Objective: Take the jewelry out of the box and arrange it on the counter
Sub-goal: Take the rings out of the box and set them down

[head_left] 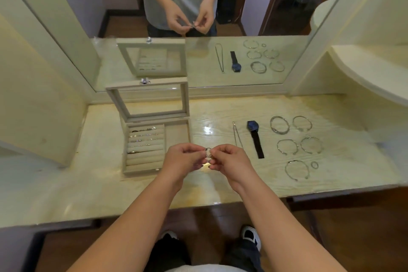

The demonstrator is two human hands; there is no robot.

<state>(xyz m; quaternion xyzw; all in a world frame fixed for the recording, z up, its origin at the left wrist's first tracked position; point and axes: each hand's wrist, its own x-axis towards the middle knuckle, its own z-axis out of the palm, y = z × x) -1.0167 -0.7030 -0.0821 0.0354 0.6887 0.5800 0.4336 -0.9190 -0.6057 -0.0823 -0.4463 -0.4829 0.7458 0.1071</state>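
**Item:** ring (208,152), small, silver-coloured.

**Location:** in the air above the counter (220,110), just right of the open box (177,133). It is pinched between the curled fingers of the left hand (183,159) and the right hand (231,160).

**Laid out at right:** necklace (236,134), watch (255,137), five bangles (278,132), one small ring (314,165).

**Remaining in box:** several rings in the roll slots (143,137).

**Risks:**
- The pinch on a smooth, thin band is slight, so the ring may slip as one hand lets go.
- A dropped ring likely rolls across the glossy counter and off the near edge to the floor (198,216).
- A reach to the right may brush the necklace or watch and disturb the rows.
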